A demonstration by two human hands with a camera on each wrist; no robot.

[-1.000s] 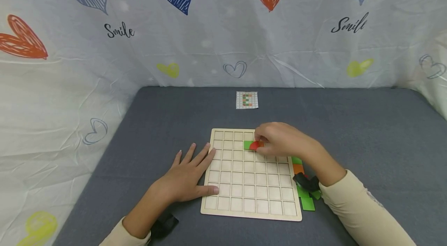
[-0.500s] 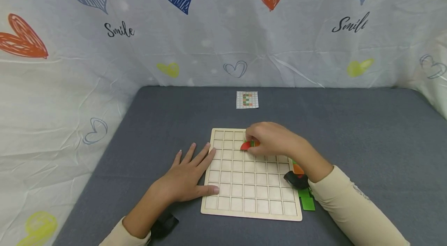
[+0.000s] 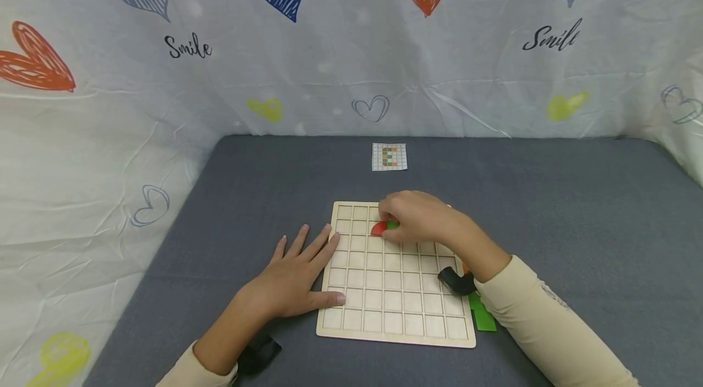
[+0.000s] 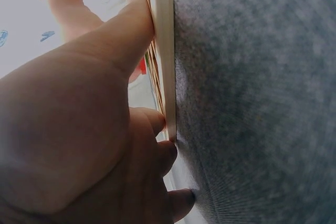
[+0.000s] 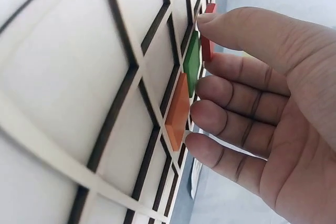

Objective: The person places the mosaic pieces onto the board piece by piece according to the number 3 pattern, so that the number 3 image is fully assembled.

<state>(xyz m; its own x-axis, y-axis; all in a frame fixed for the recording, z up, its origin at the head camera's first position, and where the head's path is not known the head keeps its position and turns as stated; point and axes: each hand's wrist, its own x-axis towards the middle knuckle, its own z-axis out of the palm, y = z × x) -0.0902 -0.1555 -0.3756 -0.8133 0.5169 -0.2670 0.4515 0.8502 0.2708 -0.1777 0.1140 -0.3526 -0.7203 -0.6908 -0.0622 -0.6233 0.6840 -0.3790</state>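
A wooden grid board (image 3: 379,283) lies on the grey table. My left hand (image 3: 293,280) rests flat at its left edge, fingers spread and thumb on the rim. Over the upper part of the grid, my right hand (image 3: 420,216) pinches a red tile (image 3: 378,229) with a rounded edge between thumb and index finger. Just right of it a green tile (image 3: 392,224) sits on the grid, partly covered by the hand. In the right wrist view an orange tile (image 5: 178,114) lies beside that green one, below the other fingers.
Behind the board lies a small paper card (image 3: 389,157) with a coloured grid pattern. Loose green tiles (image 3: 483,315) sit along the board's right edge, partly hidden by the right forearm and its black wrist device (image 3: 457,281). A heart-printed cloth (image 3: 467,69) hangs behind the table.
My right hand has carried the red tile leftward, from over the green tile to the cell on its left. The left hand stays in place on the board.
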